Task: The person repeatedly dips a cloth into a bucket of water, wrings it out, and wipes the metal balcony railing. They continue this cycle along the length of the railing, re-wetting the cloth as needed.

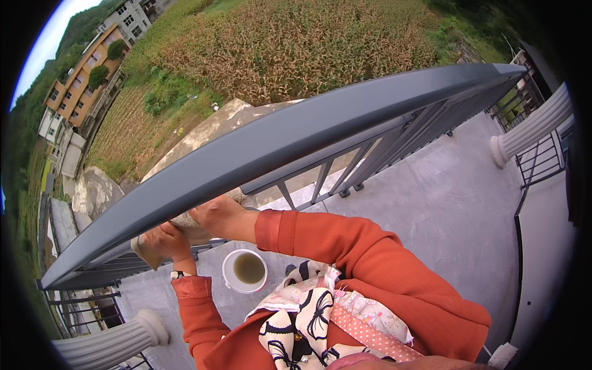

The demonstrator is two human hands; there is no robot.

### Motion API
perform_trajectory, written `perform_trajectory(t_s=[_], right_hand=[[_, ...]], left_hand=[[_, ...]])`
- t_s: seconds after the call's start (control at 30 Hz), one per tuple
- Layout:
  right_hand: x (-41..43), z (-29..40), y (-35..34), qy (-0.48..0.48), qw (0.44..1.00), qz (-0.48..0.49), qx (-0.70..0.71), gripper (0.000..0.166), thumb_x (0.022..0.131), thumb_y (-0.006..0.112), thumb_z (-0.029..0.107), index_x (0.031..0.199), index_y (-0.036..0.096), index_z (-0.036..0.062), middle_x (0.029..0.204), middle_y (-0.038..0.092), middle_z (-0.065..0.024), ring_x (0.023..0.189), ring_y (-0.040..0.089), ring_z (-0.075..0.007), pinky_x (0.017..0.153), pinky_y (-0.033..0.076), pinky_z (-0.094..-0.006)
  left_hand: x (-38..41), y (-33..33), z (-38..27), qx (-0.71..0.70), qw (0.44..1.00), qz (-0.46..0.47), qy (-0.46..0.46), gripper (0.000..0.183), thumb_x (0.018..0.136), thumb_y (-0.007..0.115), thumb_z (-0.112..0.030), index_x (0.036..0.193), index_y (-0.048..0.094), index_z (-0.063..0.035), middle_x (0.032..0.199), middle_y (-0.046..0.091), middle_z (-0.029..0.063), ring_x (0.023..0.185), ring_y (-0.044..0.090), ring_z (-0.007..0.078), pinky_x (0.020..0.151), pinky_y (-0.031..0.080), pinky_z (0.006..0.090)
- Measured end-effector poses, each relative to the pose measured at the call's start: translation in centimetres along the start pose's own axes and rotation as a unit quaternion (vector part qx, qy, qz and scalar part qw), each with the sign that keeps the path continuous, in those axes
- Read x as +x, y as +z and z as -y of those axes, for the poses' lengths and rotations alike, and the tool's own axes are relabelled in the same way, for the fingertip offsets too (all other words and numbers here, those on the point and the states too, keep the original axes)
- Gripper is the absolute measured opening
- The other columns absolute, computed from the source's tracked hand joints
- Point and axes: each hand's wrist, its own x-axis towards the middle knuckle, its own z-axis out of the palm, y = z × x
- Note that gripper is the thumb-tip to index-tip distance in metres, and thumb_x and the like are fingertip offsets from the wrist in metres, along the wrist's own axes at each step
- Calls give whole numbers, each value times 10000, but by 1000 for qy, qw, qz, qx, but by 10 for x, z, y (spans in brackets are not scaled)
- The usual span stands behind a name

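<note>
A beige cloth (pixel 187 219) lies under the grey metal handrail (pixel 277 143), against the upper part of the balcony railing. My left hand (pixel 169 240) grips the cloth near its left end, which hangs down as a flap. Farther right, my right hand (pixel 219 215) holds the same cloth, its fingers partly hidden by the handrail. A white bucket (pixel 225 273) with murky brownish water (pixel 249 268) stands on the floor below my hands, touching neither of them.
The railing's balusters (pixel 322 180) run to the upper right along the grey tiled floor (pixel 430 194). Fluted white columns (pixel 532 125) stand at right and lower left (pixel 115 337). Beyond the railing lie a concrete ledge, a field of drying corn (pixel 300 46) and buildings.
</note>
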Motion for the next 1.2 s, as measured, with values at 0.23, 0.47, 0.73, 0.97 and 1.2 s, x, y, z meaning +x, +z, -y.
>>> perform_trajectory(t_s=[0.23,0.47,0.73,0.97,1.2], right_hand=[[-66,-94,-86,11,999,36,17,338,794,553,128,1111,602,21,1078,634,-158,1028,613,-288,868,494,-368],[-158,-210,-193,55,984,150,-81,421,788,566,106,1204,569,39,1188,594,-170,1140,556,-329,970,429,-454],[-202,-270,-248,91,964,206,-143,487,817,553,84,1295,499,9,1294,516,-203,1226,470,-392,1051,333,-506],[-204,-269,-242,111,969,187,-119,498,814,579,89,1296,478,17,1285,512,-191,1221,468,-389,1045,344,-497],[-217,-279,-234,95,972,144,-157,513,762,669,143,1231,482,52,1212,547,-154,1169,503,-360,1017,360,-477]], left_hand=[[5,4,-154,-34,999,-4,1,348,908,440,-174,1068,674,29,1077,672,212,990,608,414,893,415,464],[2,25,-329,-116,993,17,8,304,819,519,-192,1002,692,-21,1040,672,162,1018,600,348,938,349,486],[-4,37,-447,-169,980,96,47,462,887,569,-439,1218,596,-118,1192,603,66,1072,539,248,844,323,402],[-11,43,-444,-185,977,92,49,490,926,521,-455,1238,590,-84,1246,588,99,1153,525,275,952,314,436],[-16,55,-447,-208,974,78,54,456,929,495,-451,1163,594,-72,1154,589,75,1089,531,252,924,331,426]])
